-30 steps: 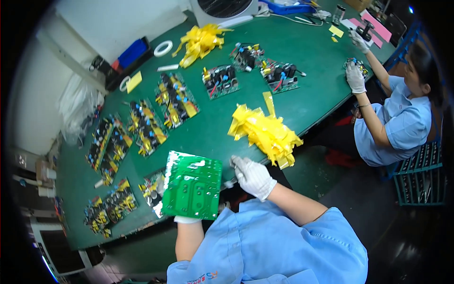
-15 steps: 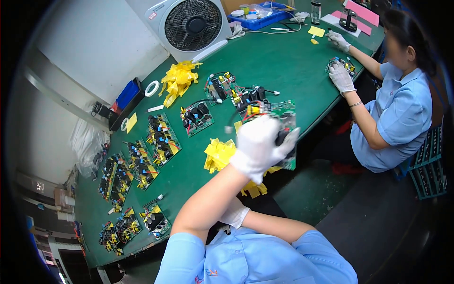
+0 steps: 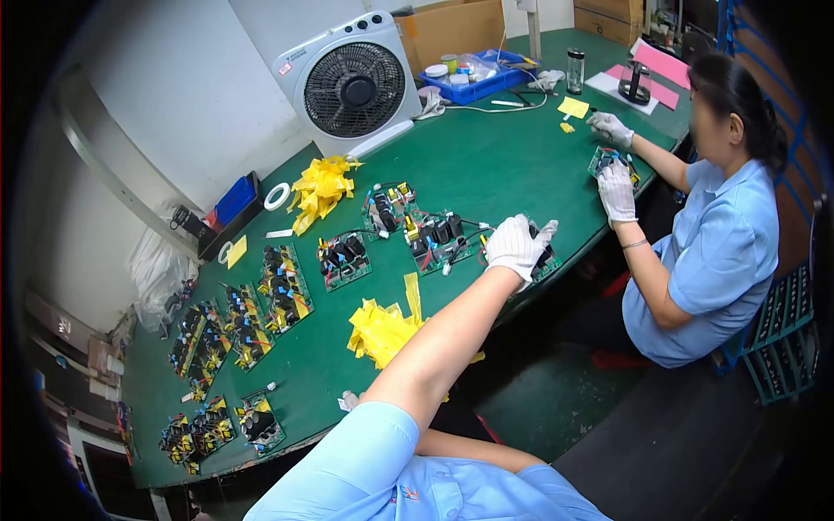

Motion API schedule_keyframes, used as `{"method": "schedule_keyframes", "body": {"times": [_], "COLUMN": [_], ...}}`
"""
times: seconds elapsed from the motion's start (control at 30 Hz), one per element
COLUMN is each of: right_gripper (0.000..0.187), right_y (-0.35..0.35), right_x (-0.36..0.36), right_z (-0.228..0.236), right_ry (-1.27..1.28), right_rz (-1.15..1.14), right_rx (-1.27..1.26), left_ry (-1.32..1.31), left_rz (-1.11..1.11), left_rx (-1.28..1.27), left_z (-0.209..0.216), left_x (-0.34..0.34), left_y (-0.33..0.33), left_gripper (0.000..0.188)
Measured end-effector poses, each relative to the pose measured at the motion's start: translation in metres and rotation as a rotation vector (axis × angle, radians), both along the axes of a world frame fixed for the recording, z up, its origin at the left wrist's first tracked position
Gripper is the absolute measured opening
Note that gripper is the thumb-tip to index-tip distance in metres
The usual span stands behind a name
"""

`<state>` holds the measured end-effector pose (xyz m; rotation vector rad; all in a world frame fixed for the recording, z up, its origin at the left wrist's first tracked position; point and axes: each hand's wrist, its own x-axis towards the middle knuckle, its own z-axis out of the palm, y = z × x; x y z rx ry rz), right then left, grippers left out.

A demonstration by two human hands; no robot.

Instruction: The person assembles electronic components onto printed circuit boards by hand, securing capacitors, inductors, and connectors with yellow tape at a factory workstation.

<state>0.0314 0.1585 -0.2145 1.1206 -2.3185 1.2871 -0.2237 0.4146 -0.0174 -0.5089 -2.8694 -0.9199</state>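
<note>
My left hand (image 3: 516,247), in a white glove, reaches across to the right edge of the green table. Its fingers close over a green circuit board (image 3: 546,264), hiding much of it; the board looks down at table level. Beside it lies a circuit board with black capacitors and wires (image 3: 441,236). My right forearm (image 3: 478,450) passes beneath my left arm. A bit of white glove at the table's front edge appears to be my right hand (image 3: 348,401); its fingers are mostly hidden.
Yellow tape strips (image 3: 382,334) lie near my left arm, another heap (image 3: 320,193) farther back. Several populated boards (image 3: 285,291) stand in rows at left. A fan (image 3: 354,87) and blue tray (image 3: 486,87) are behind. A gloved co-worker (image 3: 708,252) holds a board at right.
My left hand has lowered the circuit board toward the table's right edge, its arm stretching farther out. My right hand has shifted left beneath it. The view has tilted up slightly.
</note>
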Motion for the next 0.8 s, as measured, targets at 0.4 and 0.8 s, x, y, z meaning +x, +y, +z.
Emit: {"method": "schedule_keyframes", "body": {"times": [0.4, 0.8], "right_gripper": [0.046, 0.038], "right_y": [0.031, 0.052], "right_x": [-0.008, -0.027], "right_z": [0.069, 0.123], "right_ry": [-0.218, -0.203], "right_rz": [0.063, -0.034], "right_rx": [0.012, 0.114], "left_ry": [0.187, 0.004], "left_rz": [-0.348, 0.655], "left_rx": [0.151, -0.385], "left_z": [-0.023, 0.085], "left_x": [0.039, 0.219], "left_y": [-0.083, -0.508], "left_gripper": [0.059, 0.043]}}
